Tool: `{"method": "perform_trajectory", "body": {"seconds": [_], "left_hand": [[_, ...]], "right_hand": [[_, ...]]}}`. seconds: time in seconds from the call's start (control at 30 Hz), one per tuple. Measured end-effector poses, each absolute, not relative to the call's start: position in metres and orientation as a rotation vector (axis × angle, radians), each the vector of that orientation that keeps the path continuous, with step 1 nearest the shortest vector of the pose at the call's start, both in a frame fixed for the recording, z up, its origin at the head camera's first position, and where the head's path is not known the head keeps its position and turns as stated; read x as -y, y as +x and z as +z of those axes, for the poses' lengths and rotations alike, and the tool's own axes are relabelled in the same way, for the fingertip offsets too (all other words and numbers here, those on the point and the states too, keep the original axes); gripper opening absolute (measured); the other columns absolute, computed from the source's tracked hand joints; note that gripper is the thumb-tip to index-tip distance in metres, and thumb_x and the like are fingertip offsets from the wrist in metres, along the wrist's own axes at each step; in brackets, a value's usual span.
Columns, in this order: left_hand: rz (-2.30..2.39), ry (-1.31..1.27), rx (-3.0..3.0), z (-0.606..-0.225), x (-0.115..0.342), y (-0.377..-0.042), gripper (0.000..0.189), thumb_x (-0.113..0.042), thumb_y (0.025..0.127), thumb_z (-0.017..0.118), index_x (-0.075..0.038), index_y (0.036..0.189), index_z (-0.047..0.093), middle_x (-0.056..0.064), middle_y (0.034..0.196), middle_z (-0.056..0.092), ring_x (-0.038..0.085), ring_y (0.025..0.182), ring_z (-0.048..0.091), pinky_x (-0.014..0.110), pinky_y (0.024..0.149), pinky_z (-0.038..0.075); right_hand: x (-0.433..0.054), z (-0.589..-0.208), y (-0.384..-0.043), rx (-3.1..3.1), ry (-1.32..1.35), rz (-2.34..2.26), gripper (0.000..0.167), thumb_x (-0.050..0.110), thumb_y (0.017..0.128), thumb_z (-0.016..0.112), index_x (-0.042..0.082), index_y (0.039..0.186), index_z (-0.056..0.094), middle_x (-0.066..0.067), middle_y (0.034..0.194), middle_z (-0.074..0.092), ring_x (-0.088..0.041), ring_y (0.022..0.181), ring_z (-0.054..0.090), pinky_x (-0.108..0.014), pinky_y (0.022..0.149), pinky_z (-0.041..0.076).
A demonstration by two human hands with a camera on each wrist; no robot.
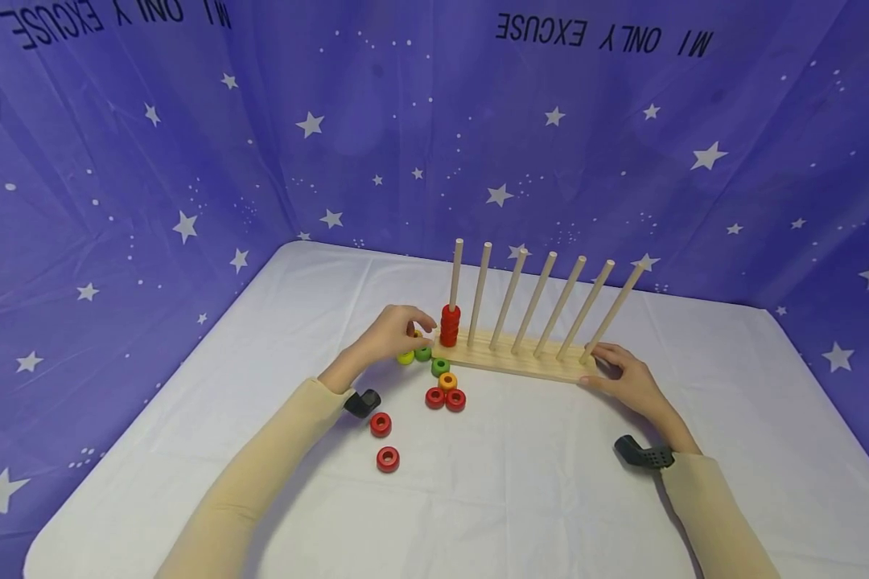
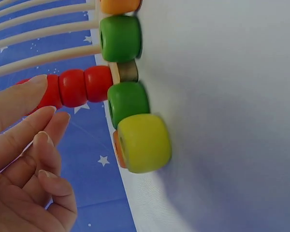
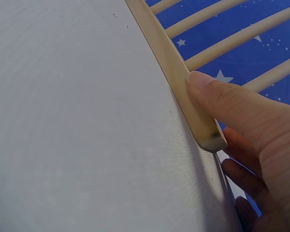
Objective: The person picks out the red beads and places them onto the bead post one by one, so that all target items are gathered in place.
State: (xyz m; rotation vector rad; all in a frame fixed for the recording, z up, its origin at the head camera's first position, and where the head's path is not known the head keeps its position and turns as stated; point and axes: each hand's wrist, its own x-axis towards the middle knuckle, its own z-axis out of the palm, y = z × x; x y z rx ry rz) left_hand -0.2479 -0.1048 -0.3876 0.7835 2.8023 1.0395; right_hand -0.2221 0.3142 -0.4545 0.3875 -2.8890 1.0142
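A wooden peg stand [image 1: 507,364] with a row of several upright pegs rests on the table. Red beads [image 1: 449,326] are stacked on its leftmost peg; the other pegs carry none. Beside that stack is my left hand [image 1: 398,330], its fingers loosely bent and apart from the thumb. In the left wrist view the thumb overlaps the upper red beads; whether it touches them I cannot tell. My right hand [image 1: 628,382] grips the stand's right end, thumb in front and fingers behind. Below the left hand lie a yellow bead [image 1: 405,358] and a green bead [image 1: 423,354], with an orange bead partly hidden.
In front of the stand's left end lie another green bead [image 1: 440,367], an orange bead [image 1: 447,381] and two red beads [image 1: 455,400]. Two more red beads [image 1: 388,459] lie nearer, by the left forearm. A starry purple cloth [image 1: 420,145] hangs behind the white table [image 1: 521,490].
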Motion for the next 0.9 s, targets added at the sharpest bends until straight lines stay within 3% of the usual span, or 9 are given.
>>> {"method": "perform_trajectory", "body": {"seconds": [0.4,0.9], "left_hand": [[1.005,0.957,-2.563,-0.401,0.114,-0.226,0.021,-0.014,0.079,0.073,-0.005,0.097,0.071,0.007,0.094,0.072,0.009,0.068,0.054,0.018,0.06,0.045],[0.962,0.981,-2.447,-0.408,0.109,-0.216,0.025,-0.009,0.073,0.076,-0.009,0.098,0.072,0.003,0.092,0.072,0.006,0.068,0.055,0.017,0.061,0.046]], "right_hand": [[-0.315,-0.454,-0.222,2.884,0.395,1.008,0.071,0.032,0.077,0.075,-0.003,0.133,0.049,-0.024,0.137,0.045,-0.046,0.131,0.037,-0.058,0.104,0.032],[-0.315,-0.454,-0.223,2.917,0.374,1.026,0.074,0.034,0.077,0.075,-0.004,0.134,0.047,-0.024,0.14,0.042,-0.046,0.133,0.034,-0.058,0.106,0.031]]}}
